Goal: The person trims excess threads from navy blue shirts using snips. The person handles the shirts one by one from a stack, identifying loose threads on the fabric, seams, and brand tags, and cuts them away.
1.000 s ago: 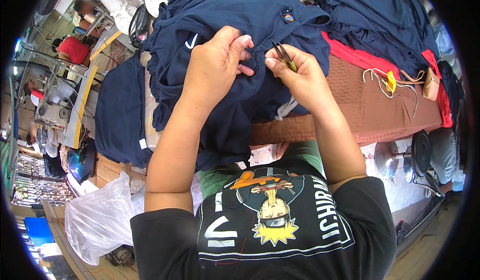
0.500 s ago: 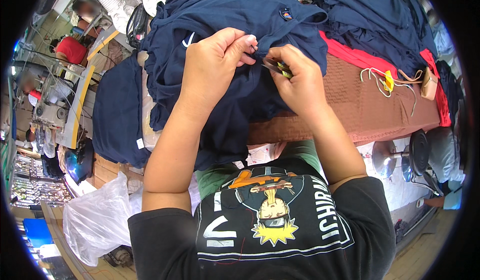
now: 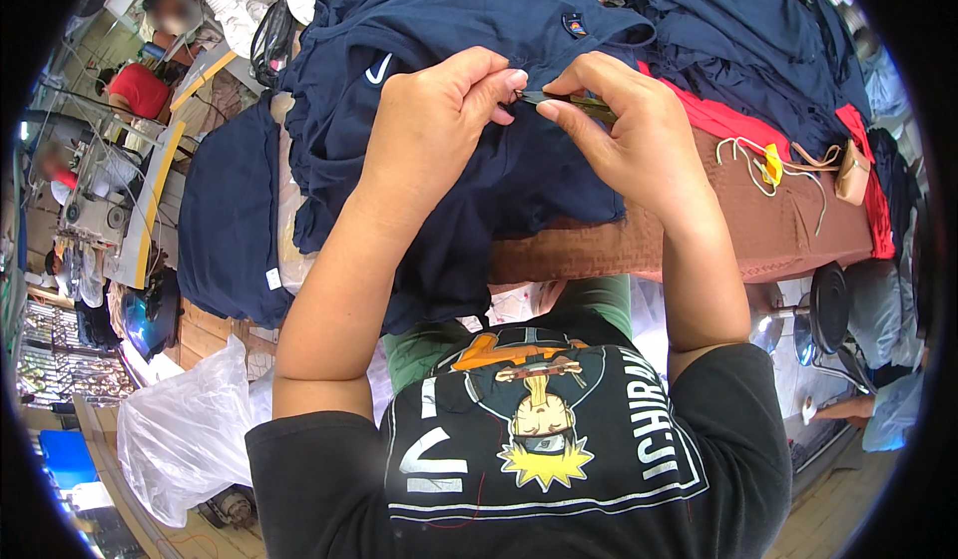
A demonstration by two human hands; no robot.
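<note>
A navy garment lies heaped on the table before me, with a small white curved mark and a small patch near its neckline. My left hand is closed in a pinch over it, on what looks like a bit of navy fabric or thread, too small to make out. Thread snips with metal blades and a yellow-green part sit in my right hand. The blade tips touch or nearly touch the left fingertips. My right palm and fingers hide most of the handle.
More navy garments and a red cloth lie to the right on the brown table cover, near a yellow tag with cords and a tan case. Folded navy fabric is left; a plastic bag sits below. Other people are farther left.
My right hand has turned and opened out around the snips, and its elbow has swung outward. The blades have come to the left fingertips. The left hand keeps its pinch.
</note>
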